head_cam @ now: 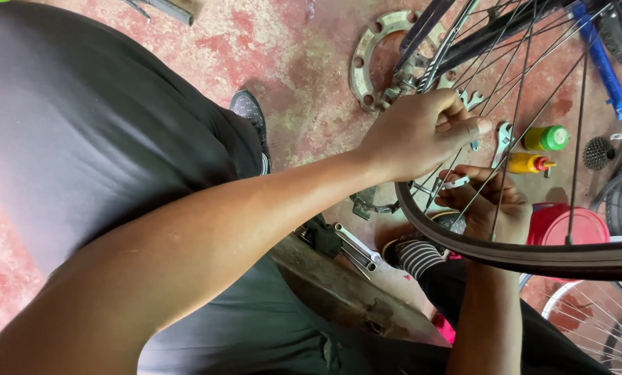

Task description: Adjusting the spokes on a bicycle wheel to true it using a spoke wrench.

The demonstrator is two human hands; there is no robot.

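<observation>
Head view, right of centre: my left hand (422,132) curls closed around spokes of the bicycle wheel (533,253). Just below, behind the spokes, my right hand (485,201) pinches a small silver wrench (455,182). Glue bottles (537,149) lie on the red floor (283,62).

Left hand (422,135) above right hand (481,205), both inside the spoked black-tyred bicycle wheel (533,253). Flat round metal ring with bolt holes (368,59) on the floor beyond the left hand. Green-capped yellow bottle (546,137) behind red-capped yellow bottle (530,163); round red plastic lid (558,226) nearer, right of the right hand.
</observation>
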